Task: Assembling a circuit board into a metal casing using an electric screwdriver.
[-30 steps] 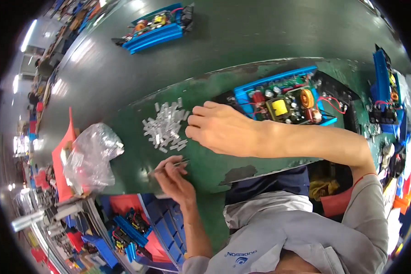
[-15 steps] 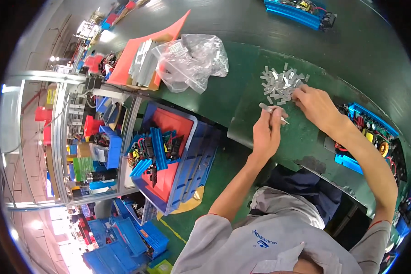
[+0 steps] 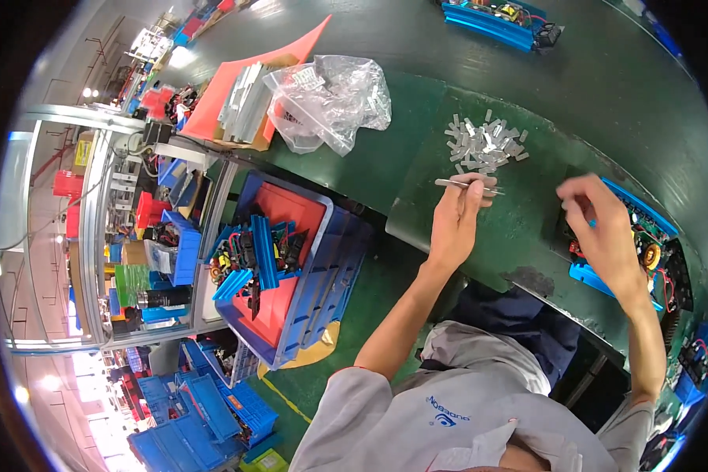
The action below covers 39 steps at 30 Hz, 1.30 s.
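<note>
My left hand grips metal tweezers just below a heap of small silver metal clips on the green table. My right hand hovers with pinched fingers over a circuit board in a blue tray at the right. Whether a clip sits between those fingers cannot be told.
A clear plastic bag and a stack of grey strips on an orange sheet lie at the table's left. A blue crate with boards stands below the table. Shelving stands further left. Another blue board tray lies at the far edge.
My right hand has left the heap of clips and moved right to the circuit board. The left hand still holds the tweezers. The view has swung.
</note>
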{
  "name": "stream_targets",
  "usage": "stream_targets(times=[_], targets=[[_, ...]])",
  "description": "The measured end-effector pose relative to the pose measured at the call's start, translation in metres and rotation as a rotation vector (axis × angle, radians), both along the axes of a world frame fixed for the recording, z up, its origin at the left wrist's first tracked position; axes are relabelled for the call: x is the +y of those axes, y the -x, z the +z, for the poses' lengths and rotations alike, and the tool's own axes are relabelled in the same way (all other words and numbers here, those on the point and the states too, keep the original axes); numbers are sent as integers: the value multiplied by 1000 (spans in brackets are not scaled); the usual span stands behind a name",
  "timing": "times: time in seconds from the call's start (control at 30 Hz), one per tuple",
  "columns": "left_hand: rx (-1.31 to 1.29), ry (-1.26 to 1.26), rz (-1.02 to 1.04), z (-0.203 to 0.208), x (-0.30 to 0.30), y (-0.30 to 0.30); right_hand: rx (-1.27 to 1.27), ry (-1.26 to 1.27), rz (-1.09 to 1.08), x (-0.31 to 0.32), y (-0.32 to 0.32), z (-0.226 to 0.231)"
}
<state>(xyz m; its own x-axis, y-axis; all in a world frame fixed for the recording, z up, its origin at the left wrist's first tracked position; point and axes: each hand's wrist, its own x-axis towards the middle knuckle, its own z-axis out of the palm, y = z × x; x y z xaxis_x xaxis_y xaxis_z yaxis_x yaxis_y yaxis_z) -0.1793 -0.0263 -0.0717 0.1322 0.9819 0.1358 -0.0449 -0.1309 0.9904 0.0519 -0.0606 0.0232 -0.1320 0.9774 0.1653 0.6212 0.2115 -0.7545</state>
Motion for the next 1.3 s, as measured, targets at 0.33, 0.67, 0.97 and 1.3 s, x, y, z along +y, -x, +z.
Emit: stream_targets(times=[0.33,0.67,0.97,1.3], targets=[[-144,-42,-311,25,-21,-60,428,272,-248,-100,-46,-22],[-51,122,-429,51,-42,-90,367,55,-280,-123,-66,-29],[97,102,-497,59,-57,-111,512,80,-349,-148,-75,-36],[259,5,-558,55,-60,-134,508,-57,-476,-162,-80,-49]])
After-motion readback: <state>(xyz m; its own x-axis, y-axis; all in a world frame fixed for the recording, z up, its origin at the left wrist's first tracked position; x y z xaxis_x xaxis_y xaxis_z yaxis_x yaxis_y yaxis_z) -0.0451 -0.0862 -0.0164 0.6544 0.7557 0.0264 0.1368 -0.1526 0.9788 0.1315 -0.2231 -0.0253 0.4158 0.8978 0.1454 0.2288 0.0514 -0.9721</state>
